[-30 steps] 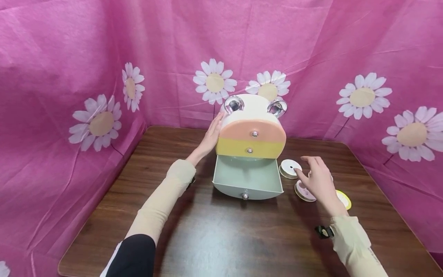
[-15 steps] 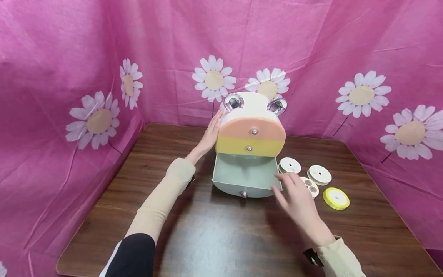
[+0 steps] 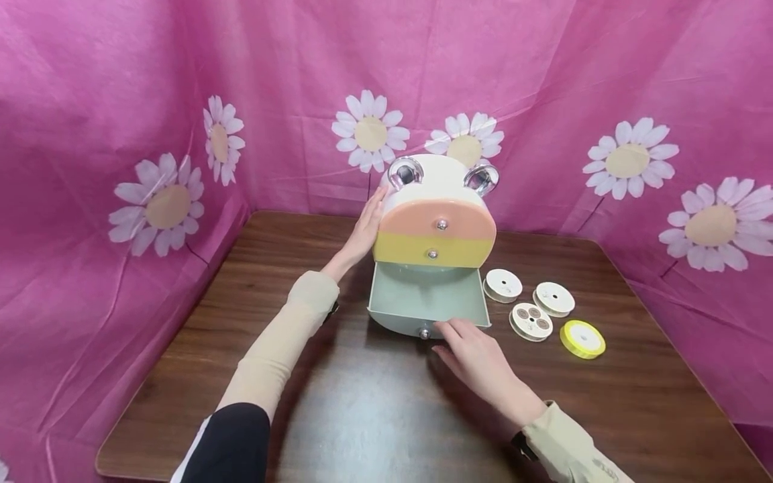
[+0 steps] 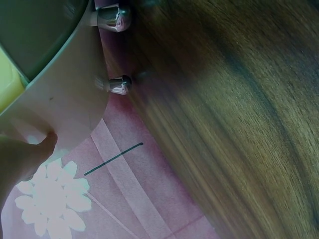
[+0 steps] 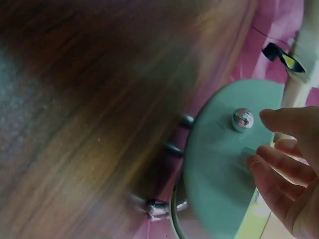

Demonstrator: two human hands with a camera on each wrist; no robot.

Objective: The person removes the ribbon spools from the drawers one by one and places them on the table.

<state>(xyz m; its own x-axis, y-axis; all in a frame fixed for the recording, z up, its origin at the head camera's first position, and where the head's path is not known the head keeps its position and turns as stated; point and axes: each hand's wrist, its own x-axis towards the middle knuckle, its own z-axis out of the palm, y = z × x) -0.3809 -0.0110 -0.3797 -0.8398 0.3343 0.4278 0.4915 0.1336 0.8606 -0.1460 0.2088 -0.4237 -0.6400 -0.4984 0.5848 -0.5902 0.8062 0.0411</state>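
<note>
A small drawer cabinet (image 3: 436, 209) with silver eye-like rings stands on the table. Its orange and yellow drawers are closed, and the green bottom drawer (image 3: 395, 285) is pulled out with nothing visible inside. My left hand (image 3: 364, 231) rests with extended fingers against the cabinet's left side. At the drawer's front is my right hand (image 3: 480, 362), just right of the silver knob (image 3: 425, 333). In the right wrist view, the thumb and fingers are spread beside the knob (image 5: 243, 119), apart from it. Whether a fingertip touches the drawer front, I cannot tell.
Right of the cabinet lie several ribbon spools: a white spool (image 3: 503, 285), another white spool (image 3: 554, 298), one with brown dots (image 3: 531, 322) and a yellow ribbon spool (image 3: 582, 339). A pink flowered cloth (image 3: 290, 80) hangs behind the wooden table (image 3: 362, 416).
My right hand has moved left from above the spools, past the drawer's right corner, to beside its knob. The spools are now uncovered. My left hand stays on the cabinet's side.
</note>
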